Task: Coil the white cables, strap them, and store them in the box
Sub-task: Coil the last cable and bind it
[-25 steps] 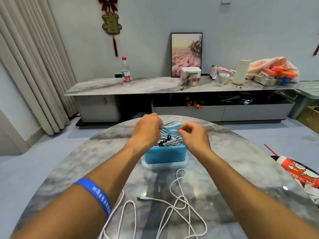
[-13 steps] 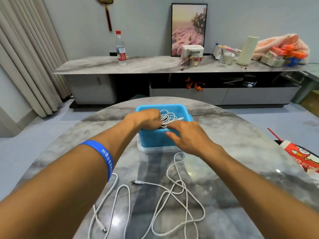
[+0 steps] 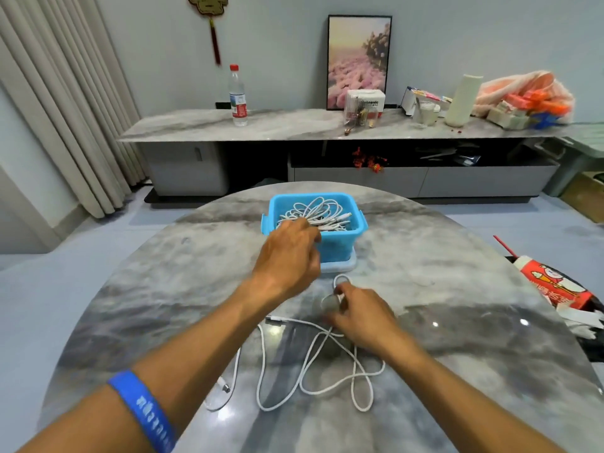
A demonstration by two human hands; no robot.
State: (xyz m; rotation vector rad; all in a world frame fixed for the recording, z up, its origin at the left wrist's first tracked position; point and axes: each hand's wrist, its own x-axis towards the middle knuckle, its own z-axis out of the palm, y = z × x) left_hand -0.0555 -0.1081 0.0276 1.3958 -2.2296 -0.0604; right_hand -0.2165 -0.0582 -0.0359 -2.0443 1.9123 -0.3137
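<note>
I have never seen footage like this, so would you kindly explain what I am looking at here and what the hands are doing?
There is no machine: a person wears a camera on the head, looking down at both bare hands. On the round grey marble table stands a blue plastic box holding coiled white cables. The left hand hovers at the box's near edge, fingers loosely curled, holding nothing I can see. The right hand pinches a loop of the loose white cable sprawled on the table, not yet coiled.
</note>
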